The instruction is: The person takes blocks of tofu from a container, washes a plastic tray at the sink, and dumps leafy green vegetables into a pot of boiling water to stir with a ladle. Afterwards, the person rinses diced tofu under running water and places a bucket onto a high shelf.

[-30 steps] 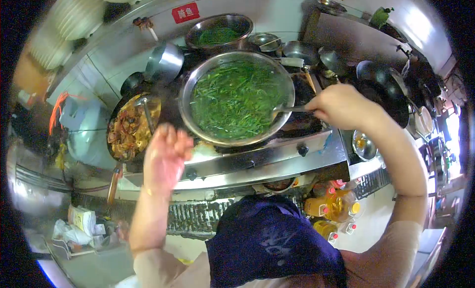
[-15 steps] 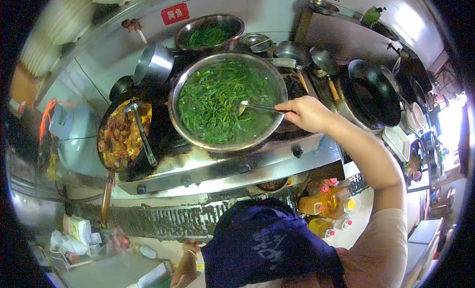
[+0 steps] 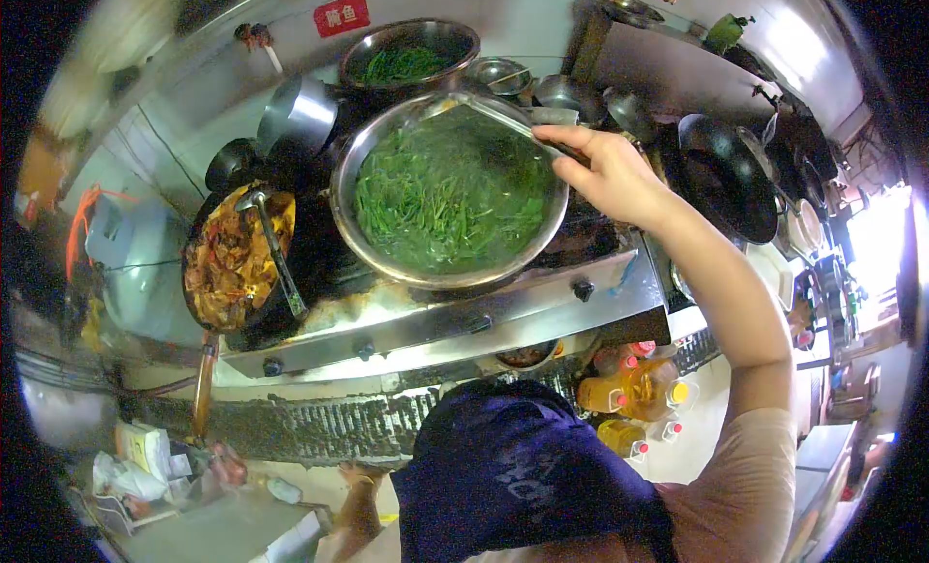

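Observation:
My right hand (image 3: 612,171) grips the handle of a metal ladle (image 3: 498,116). The ladle slants across the far right side of a large steel basin (image 3: 350,236), its head near the far rim and not clear to see. Long green leafy vegetables (image 3: 435,200) lie in water in this basin, on the stove. Low down, my left hand (image 3: 363,476) is near the front of the metal grating, its fingers small and blurred. To the left, a wok (image 3: 205,210) holds browned, saucy food (image 3: 232,263) with another ladle (image 3: 276,248) lying in it.
Behind the basin stands a second steel bowl (image 3: 460,64) of greens. A steel pot (image 3: 298,118) is at its left, and black woks (image 3: 726,181) are at the right. Oil bottles (image 3: 653,389) stand below the stove front (image 3: 523,321). My dark cap (image 3: 527,466) fills the lower middle.
My right hand has risen and moved a little right, bringing the ladle from the middle of the greens to the basin's far side. The greens are more spread, with more water showing.

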Tool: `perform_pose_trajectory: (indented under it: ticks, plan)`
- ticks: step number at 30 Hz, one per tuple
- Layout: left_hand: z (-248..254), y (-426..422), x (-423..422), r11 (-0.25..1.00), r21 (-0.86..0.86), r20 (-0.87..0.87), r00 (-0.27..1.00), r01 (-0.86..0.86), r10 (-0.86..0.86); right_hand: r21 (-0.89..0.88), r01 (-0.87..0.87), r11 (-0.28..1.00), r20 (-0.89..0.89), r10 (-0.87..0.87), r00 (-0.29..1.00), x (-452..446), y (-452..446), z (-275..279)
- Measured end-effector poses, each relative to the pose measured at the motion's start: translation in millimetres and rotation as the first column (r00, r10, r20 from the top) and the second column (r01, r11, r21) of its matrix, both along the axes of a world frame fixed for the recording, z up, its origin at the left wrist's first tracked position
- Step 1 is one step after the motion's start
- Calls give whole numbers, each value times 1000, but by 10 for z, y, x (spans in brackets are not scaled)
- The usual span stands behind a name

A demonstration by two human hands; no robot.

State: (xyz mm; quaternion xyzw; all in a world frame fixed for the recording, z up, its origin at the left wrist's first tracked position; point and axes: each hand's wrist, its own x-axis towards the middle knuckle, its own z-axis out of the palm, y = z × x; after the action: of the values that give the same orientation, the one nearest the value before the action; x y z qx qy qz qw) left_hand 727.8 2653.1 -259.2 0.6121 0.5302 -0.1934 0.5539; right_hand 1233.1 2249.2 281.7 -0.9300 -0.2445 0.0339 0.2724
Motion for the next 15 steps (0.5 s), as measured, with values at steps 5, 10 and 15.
perform_pose_trajectory:
  ticks: [5,10,15]
  plan:
    - [-93,103,120,998,14,-21,998,57,-57,-266,-220,939,192,275,942,-18,307,-375]
    - [-136,59,304,991,39,-62,990,131,-128,-470,-199,860,173,311,935,-81,230,-434]
    - [-134,13,492,956,67,-143,951,285,-274,-462,-176,869,181,286,941,-115,-104,-251]
